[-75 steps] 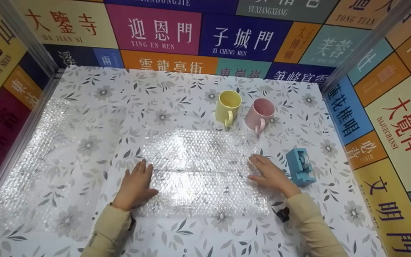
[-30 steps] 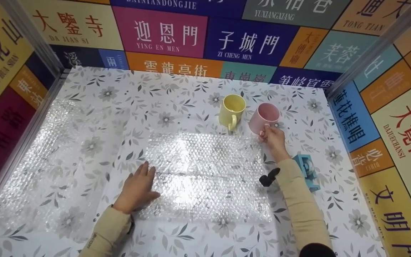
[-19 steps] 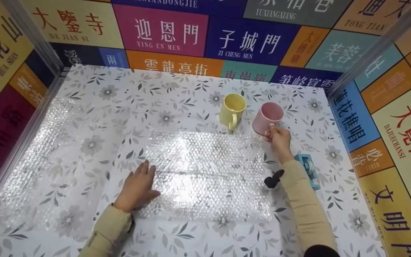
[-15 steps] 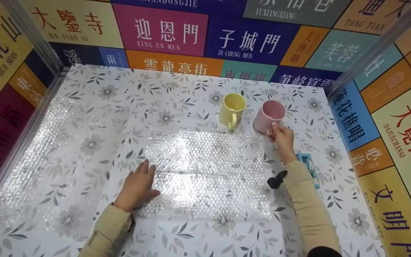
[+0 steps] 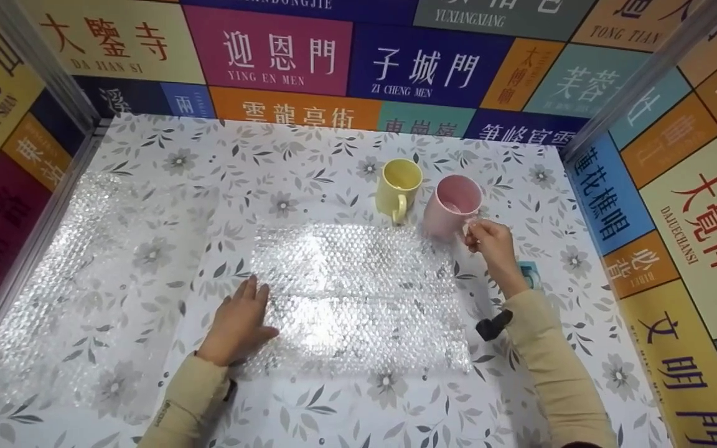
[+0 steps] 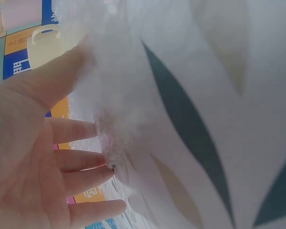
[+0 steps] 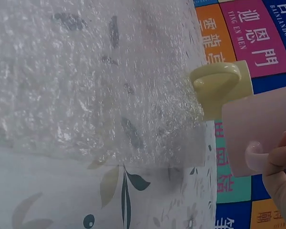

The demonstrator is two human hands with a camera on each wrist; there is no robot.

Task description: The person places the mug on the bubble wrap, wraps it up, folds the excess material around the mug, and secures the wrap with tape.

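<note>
My right hand (image 5: 492, 249) pinches the handle of a pink mug (image 5: 453, 205), seen upright at the far right corner of a bubble wrap sheet (image 5: 358, 267). In the right wrist view the pink mug (image 7: 262, 129) stands off the tabletop, fingers curled at its handle. My left hand (image 5: 237, 323) rests with straight fingers on the left edge of the bubble wrap; the left wrist view shows its fingers (image 6: 86, 181) spread along that edge. A yellow mug (image 5: 398, 190) stands just left of the pink one, handle toward me.
Another bubble wrap sheet (image 5: 53, 298) lies along the left side of the floral-covered table (image 5: 309, 404). A blue tape dispenser (image 5: 529, 275) is mostly hidden behind my right forearm. Printed panels (image 5: 271, 56) wall in the back and sides.
My right hand has left the bubble wrap's right edge, taken the pink mug by its handle and lifted it, shifting it toward the wrap. My left hand stays in place.
</note>
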